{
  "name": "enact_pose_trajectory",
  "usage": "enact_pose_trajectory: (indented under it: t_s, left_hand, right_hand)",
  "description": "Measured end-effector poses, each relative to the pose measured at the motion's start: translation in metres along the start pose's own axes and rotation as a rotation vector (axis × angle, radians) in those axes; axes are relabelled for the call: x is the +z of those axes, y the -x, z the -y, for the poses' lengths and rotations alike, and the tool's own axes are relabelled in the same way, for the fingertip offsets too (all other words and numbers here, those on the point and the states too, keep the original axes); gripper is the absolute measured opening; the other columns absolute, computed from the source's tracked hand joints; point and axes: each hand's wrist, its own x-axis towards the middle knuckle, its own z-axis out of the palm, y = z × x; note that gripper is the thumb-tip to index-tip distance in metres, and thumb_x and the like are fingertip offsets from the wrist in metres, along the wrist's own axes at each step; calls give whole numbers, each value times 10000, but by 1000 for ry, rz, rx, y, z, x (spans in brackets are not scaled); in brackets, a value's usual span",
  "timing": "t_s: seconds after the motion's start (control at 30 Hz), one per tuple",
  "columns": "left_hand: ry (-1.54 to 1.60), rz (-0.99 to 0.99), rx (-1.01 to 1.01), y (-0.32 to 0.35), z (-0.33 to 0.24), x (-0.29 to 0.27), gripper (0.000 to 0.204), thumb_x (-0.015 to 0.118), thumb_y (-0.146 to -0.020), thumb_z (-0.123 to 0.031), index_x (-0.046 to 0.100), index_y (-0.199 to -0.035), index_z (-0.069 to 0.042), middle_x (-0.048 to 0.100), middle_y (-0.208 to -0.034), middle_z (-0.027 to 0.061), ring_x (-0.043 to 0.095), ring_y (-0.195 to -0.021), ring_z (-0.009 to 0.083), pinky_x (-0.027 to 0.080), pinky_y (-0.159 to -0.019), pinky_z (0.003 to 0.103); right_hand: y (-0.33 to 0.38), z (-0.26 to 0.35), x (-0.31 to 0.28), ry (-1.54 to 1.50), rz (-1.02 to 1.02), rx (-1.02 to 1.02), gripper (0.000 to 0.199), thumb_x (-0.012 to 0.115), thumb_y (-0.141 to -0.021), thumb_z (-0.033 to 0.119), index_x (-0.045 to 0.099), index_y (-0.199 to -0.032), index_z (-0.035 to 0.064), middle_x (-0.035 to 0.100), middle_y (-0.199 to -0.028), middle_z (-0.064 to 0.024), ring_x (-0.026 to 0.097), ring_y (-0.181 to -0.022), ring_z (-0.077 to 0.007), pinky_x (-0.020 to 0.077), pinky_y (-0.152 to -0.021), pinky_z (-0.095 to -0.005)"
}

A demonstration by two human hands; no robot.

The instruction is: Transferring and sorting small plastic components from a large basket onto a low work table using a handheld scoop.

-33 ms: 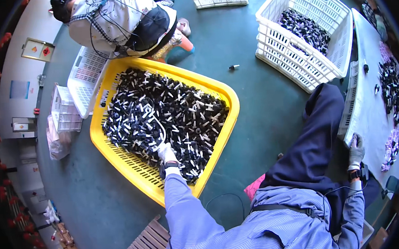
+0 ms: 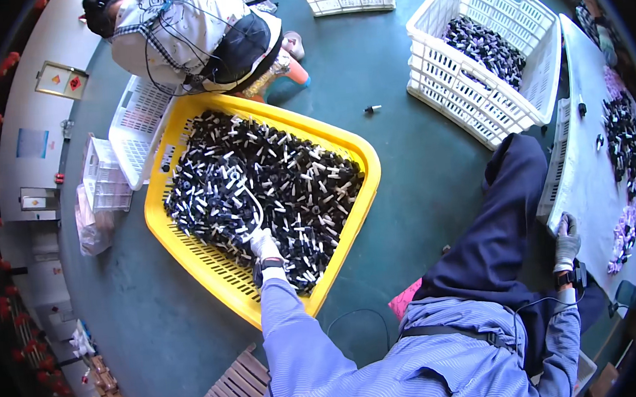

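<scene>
My left hand [image 2: 264, 245], in a pale glove, reaches into the yellow basket [image 2: 365, 158]. Its fingers close on the near end of something with a curved white edge [image 2: 257, 206], whose full shape is lost among the parts. Around it lies a deep heap of small black parts with white stems [image 2: 294, 178]. Far to the right, my right hand [image 2: 567, 236], in a grey glove, grips the near corner of a pale table [image 2: 586, 180]; its thumb side is partly hidden.
A white crate [image 2: 500, 108] of dark and purple parts stands by the table, which bears more such parts [image 2: 624, 140]. Another person [image 2: 189, 38] bends beside the basket's far side. One loose part [image 2: 372, 109] lies on the floor. A slatted stool [image 2: 235, 385] is near left.
</scene>
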Motion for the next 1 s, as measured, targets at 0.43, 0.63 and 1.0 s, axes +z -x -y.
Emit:
enact_pose_trajectory:
  t_s: [0.43, 0.63, 1.0]
  left_hand:
    - [-16, 29, 145, 54, -67, -19, 103, 602, -772, -82, 499, -762, -89, 454, -536, 0, 446, -370, 125, 398, -326, 268]
    - [-41, 39, 148, 95, -88, -19, 133, 644, -777, -111, 511, -772, -104, 451, -548, -8, 410, -380, 111, 367, -334, 268]
    - [-369, 227, 403, 194, -150, -3, 115, 619, -794, -144, 521, -762, -93, 451, -551, -12, 425, -404, 109, 382, -354, 262]
  right_hand:
    - [-3, -8, 1, -26, 98, 10, 237, 534, -918, 276, 657, -1067, 138, 681, -967, -135, 658, -885, -298, 498, -769, -380]
    - [-1, -17, 4, -88, 82, -60, 231, 542, -913, 240, 650, -1081, 123, 680, -989, -119, 661, -881, -282, 503, -757, -366]
    - [6, -10, -9, -181, 65, -196, 182, 557, -886, 163, 638, -1043, 118, 663, -948, -117, 651, -845, -299, 504, -732, -369]
